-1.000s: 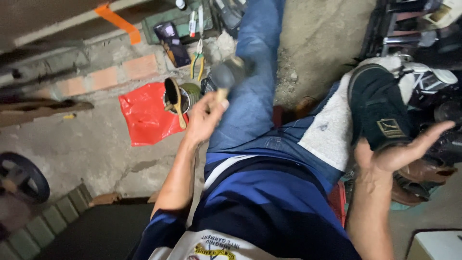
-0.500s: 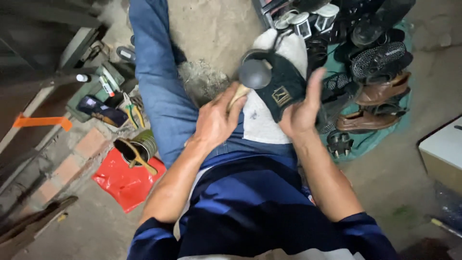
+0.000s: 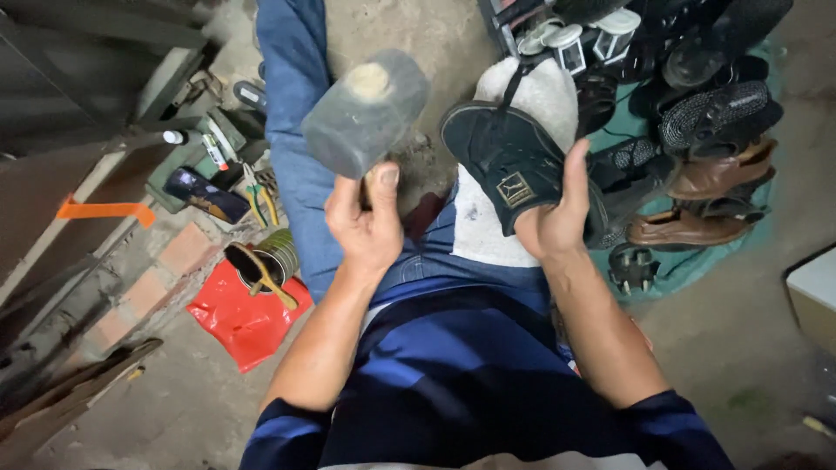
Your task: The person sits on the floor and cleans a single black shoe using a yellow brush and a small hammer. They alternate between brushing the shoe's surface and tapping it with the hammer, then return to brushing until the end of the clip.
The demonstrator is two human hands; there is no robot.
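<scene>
Above the person's lap, the left hand [image 3: 364,228] is wrapped tight around the short wooden handle of a grey rubber mallet [image 3: 364,111], whose head is raised and tilted just left of a dark shoe [image 3: 505,165]. That shoe lies sole-up on a white cloth [image 3: 531,96] over the right knee, and the right hand [image 3: 555,218] clasps its near end, thumb up along the edge. Further out, on the floor to the left, a tin can [image 3: 277,255] with a wooden-handled brush sits on a red plastic bag [image 3: 239,318] beside pliers [image 3: 259,193], while a heap of shoes [image 3: 697,130] lies on a green sheet to the right.
</scene>
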